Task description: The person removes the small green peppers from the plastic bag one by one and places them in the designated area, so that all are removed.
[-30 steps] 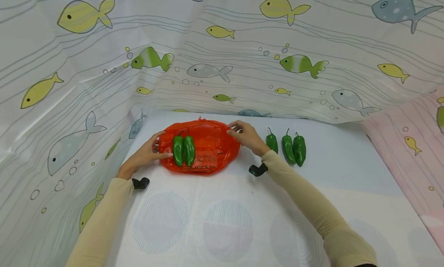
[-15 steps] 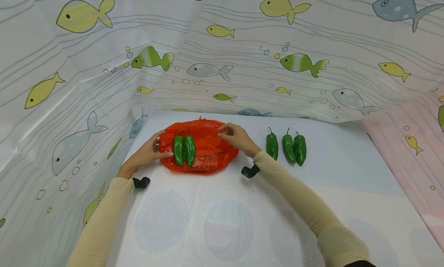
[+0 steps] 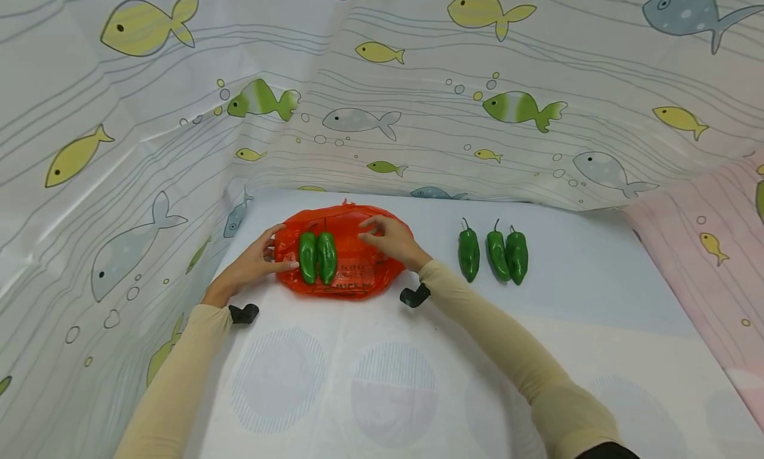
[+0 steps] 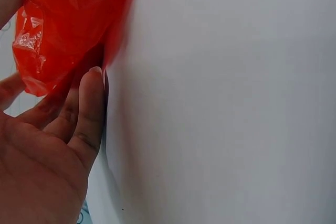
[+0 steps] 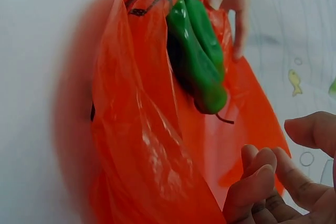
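Note:
A red plastic bag (image 3: 358,250) with dark print lies on the white table, its mouth spread wide. Two green peppers (image 3: 326,258) lie side by side at the bag's left part; the right wrist view shows them within its folds. My left hand (image 3: 253,261) holds the bag's left side, thumb on top near the peppers and fingers beneath the film (image 4: 68,30). Over the bag's right half is my right hand (image 3: 394,240), its fingers loosely bent and the thumb (image 5: 310,129) apart from them. Nothing shows between them.
Three more green peppers (image 3: 498,255) lie in a row to the right of the bag. A fish-patterned curtain (image 3: 418,81) rises behind and at the left, with a pink part (image 3: 704,233) at the right. Black wrist straps (image 3: 243,314) sit on both arms.
My right hand has moved left from the bag's right rim to over its inside. The forearm has uncovered the nearest loose pepper. The left hand and the peppers have stayed put.

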The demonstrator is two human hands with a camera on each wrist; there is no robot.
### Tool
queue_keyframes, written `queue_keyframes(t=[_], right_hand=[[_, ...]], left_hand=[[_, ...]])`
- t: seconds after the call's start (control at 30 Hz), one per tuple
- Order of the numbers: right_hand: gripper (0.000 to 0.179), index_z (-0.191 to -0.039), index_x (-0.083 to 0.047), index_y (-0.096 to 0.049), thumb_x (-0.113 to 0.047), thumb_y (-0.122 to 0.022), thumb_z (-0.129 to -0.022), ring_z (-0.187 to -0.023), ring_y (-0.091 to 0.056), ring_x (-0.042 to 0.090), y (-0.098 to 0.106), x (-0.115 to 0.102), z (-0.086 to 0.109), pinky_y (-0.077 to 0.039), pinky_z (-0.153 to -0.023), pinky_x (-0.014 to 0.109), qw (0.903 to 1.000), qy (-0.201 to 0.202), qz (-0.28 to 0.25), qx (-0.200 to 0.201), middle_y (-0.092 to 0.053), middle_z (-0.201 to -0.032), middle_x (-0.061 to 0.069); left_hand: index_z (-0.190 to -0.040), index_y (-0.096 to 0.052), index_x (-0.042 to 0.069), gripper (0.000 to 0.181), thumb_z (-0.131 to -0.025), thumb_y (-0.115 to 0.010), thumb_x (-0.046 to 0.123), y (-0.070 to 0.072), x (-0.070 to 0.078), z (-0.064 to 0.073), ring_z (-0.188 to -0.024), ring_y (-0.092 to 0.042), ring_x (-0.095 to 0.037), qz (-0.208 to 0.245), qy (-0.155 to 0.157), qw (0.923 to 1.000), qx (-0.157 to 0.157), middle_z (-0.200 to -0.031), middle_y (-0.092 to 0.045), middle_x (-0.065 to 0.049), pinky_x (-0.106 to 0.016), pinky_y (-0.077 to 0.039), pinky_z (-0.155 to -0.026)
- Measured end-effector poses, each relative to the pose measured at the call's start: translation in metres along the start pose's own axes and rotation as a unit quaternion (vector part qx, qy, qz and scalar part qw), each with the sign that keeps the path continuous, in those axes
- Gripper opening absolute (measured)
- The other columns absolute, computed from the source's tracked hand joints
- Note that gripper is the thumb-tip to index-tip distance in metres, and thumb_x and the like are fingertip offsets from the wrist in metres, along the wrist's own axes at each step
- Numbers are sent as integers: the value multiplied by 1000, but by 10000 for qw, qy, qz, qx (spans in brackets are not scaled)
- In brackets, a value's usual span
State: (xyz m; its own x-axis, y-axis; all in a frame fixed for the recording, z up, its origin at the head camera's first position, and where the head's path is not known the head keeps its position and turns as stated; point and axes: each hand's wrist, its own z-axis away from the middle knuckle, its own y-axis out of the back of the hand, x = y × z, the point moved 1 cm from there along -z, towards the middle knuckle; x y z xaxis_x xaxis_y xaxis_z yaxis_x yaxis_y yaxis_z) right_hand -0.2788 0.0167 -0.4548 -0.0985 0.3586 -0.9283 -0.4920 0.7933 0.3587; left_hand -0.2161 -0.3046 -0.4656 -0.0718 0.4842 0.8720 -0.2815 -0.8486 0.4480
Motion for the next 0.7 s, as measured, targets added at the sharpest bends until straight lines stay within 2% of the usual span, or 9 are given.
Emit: queue_keyframes(t=[0.3, 0.43, 0.57, 0.7], right_hand=[[44, -128, -13, -56, -33, -66, -90, -83, -58, 33, -17, 1, -9, -52, -64, 37, 9998, 5, 180, -64, -59, -105, 5], [44, -128, -13, -56, -33, -66, -90, -85, -59, 34, -24, 2, -12, -52, -68, 39, 9997, 46, 220, -79, -59, -105, 5], [43, -126, -14, -58, -35, -67, -89, -90, -61, 26, -30, 4, -17, -52, -73, 37, 9994, 47, 334, -3, -60, -103, 2], [44, -126, -14, -58, -36, -67, -89, -89, -60, 19, -36, 4, -20, -51, -73, 33, 9990, 36, 442, 52, -60, -101, 0]], left_hand=[[-152, -16, 20, 94, -81, -78, 28, 0, 0, -2, -117, -46, -34, -5, -41, 10000, 17, -137, -42, -14, -51, -39, -98], [-152, -17, 22, 94, -81, -78, 29, 1, -1, -3, -118, -46, -33, -7, -4, 10000, -4, -137, -42, -12, -50, -39, -98], [-152, -15, 22, 95, -80, -78, 28, 1, -4, -6, -118, -46, -34, 34, -19, 10000, 2, -138, -41, -14, -51, -39, -98], [-152, -15, 25, 96, -79, -79, 29, 1, -17, -13, -118, -46, -34, 74, -40, 9999, 75, -138, -41, -14, -52, -39, -98]])
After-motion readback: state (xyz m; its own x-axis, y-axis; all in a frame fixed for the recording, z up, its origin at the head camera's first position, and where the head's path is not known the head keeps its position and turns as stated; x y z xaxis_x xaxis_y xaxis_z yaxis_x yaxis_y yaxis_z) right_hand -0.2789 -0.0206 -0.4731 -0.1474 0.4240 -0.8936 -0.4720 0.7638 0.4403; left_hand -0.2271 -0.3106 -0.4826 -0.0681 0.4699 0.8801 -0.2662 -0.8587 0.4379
